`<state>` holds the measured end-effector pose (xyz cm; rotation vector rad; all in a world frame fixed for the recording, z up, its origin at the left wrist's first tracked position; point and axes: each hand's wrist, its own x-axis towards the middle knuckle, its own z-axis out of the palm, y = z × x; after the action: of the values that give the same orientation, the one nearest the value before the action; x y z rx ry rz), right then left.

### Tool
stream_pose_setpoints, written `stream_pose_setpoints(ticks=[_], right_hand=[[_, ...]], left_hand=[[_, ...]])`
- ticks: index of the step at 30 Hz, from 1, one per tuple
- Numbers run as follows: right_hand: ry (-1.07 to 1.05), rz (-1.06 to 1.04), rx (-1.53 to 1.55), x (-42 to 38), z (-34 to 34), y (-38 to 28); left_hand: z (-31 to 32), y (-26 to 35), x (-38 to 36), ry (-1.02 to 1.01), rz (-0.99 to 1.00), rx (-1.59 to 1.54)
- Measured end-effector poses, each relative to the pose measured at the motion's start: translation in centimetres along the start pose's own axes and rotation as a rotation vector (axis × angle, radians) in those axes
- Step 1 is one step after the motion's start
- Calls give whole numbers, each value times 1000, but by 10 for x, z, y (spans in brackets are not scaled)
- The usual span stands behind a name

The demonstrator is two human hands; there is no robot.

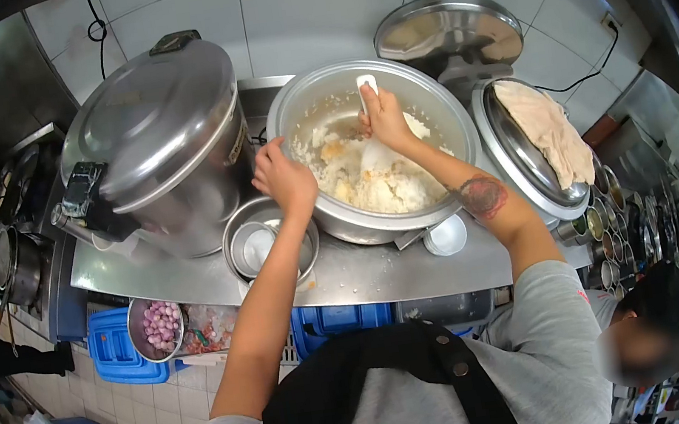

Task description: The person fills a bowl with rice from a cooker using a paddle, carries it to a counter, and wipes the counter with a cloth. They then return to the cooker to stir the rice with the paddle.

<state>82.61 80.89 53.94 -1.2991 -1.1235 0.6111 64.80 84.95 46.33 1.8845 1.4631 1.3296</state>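
A wide metal pot (452, 103) stands on the steel counter with cooked white rice (392, 189) in it, some of it browned. Over the pot, my right hand (386, 123) is closed round the white handle of a rice paddle (367, 82). The paddle's white blade points down into the rice and is partly hidden by my hand and forearm. My left hand (285, 178) holds the pot's left rim, its fingers bent over the edge. Just below my left wrist, metal bowls (239, 241) sit nested, and a small white cup (446, 236) stands at the pot's front right.
A large lidded steel rice cooker (163, 141) stands at left. To the right is another lidded cooker (510, 138) with a cloth (547, 129) on top; a round lid (453, 30) leans behind. Below are a bowl of shallots (157, 326) and blue bins (122, 348). Another person (638, 327) is at right.
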Motion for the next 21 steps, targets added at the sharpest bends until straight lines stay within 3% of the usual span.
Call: stream_pose_setpoints(ticks=[2, 5, 7, 10, 14, 17, 18, 20, 21], right_hand=[[13, -74, -76, 13, -2, -19], [201, -260, 62, 19, -18, -52], [249, -168, 322, 3, -33, -74], [210, -29, 124, -53, -51, -23], [211, 99, 172, -51, -67, -27], [137, 86, 134, -15, -41, -51], [109, -73, 156, -8, -29, -54], [246, -148, 349, 1, 0, -35], [171, -152, 243, -11, 18, -13]], left_hand=[[0, 1, -1, 19, 3, 6], [-3, 0, -1, 1, 30, -14], [-4, 1, -1, -2, 26, -14], [-2, -2, -4, 2, 31, -22], [-2, 1, -2, -1, 14, -26], [-3, 4, -1, 4, -12, -9], [-3, 3, -1, -3, -8, -17], [-6, 3, -3, -9, -5, -24], [-6, 4, -2, -12, 1, -31]])
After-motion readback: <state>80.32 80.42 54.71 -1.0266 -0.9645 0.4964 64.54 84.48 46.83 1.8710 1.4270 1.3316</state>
